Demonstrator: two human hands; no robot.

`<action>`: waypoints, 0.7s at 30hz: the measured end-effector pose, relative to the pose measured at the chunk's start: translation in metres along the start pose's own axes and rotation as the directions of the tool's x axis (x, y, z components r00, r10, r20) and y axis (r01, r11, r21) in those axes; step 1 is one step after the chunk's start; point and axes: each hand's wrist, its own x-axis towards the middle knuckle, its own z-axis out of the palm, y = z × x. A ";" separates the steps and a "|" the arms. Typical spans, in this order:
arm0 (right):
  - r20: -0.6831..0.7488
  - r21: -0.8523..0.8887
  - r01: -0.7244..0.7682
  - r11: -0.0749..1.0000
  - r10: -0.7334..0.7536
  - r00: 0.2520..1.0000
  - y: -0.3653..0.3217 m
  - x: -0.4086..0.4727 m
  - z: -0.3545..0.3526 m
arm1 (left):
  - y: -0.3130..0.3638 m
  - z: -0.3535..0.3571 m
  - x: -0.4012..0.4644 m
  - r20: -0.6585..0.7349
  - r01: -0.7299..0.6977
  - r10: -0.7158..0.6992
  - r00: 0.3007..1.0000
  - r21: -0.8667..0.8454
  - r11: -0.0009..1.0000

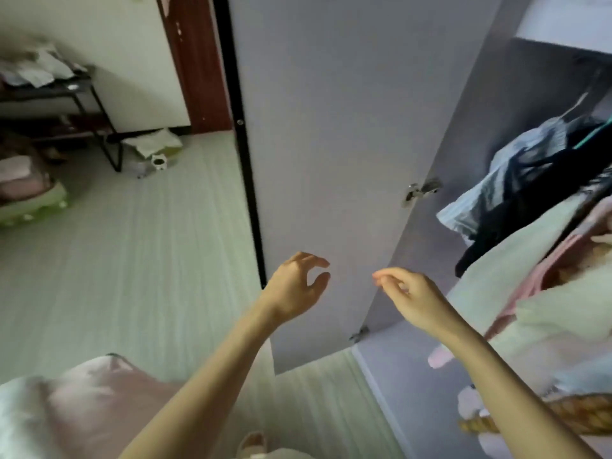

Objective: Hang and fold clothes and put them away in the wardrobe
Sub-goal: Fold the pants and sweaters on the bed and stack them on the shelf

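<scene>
Pale floor lies open to the left of the wardrobe door, which stands swung open with its black edge toward the room. We note our left hand and right hand raised before the door's lower part, fingers loosely curled, grasping nothing. Clothes hang inside the wardrobe at right; pink fabric lies at bottom left.

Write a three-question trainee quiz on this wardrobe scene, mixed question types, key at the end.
1. True or false: the left hand holds a garment.
2. The wardrobe door is: A) open B) closed C) removed.
3. Which side of the frame shows the hanging clothes?

Key: 1. False; both the left hand and the right hand are empty, fingers loosely curled. 2. A. 3. The right side, inside the wardrobe.
</scene>
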 end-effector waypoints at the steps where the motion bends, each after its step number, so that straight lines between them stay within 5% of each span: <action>1: 0.000 -0.015 -0.018 1.000 0.018 1.000 0.002 0.001 0.001 | -0.002 0.001 -0.002 0.010 0.005 -0.005 1.000 -0.003 1.000; 6: 0.307 -0.017 0.081 0.997 -0.072 0.949 -0.052 0.049 0.113 | -0.109 -0.046 -0.058 -0.052 0.307 -0.311 0.949 -0.070 0.949; 12: 0.593 0.048 0.204 0.978 -0.192 0.782 -0.150 0.116 0.279 | -0.243 -0.131 -0.122 -0.286 0.601 -0.634 0.719 -0.204 0.773; 21: 0.764 0.126 0.264 0.956 -0.263 0.589 -0.282 0.203 0.449 | -0.375 -0.245 -0.161 -0.445 0.732 -0.779 0.442 -0.322 0.600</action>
